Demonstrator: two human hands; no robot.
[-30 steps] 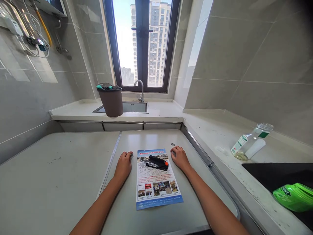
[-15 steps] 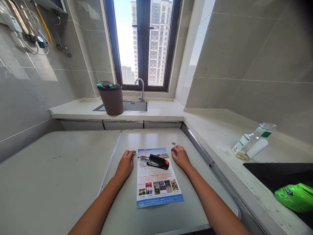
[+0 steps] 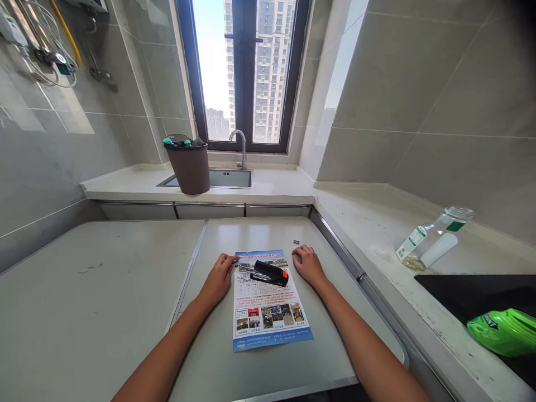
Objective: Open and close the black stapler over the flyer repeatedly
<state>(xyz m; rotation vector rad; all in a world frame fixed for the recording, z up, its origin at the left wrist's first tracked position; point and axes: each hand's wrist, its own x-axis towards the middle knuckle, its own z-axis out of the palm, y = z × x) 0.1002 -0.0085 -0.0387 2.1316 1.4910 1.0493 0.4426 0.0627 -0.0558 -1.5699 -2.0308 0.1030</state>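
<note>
A printed flyer (image 3: 272, 301) with blue bands and small photos lies flat on the pale tabletop. Across its upper part rests a black stapler (image 3: 271, 273) with an orange-red end; its metal staple tray sticks out to the left. My left hand (image 3: 218, 277) is at the flyer's upper left edge, fingertips pinched together; whatever is between them is too small to make out. Beside the upper right edge, my right hand (image 3: 309, 264) rests on the tabletop, fingers loosely bent, thumb apart, with nothing seen in it. Just beyond it lies a short strip of staples (image 3: 296, 242).
A brown bin (image 3: 188, 170) stands at the sink (image 3: 232, 178) on the back counter. On the right counter (image 3: 355, 218) are a tilted clear bottle (image 3: 433, 240) and a green pouch (image 3: 502, 332) over a dark recess. A seam (image 3: 190, 268) runs along the tabletop.
My left hand has moved right, its fingertips now reaching the flyer's upper left corner. My right hand stays beside the flyer. The view has shifted slightly; the stapler lies as before.
</note>
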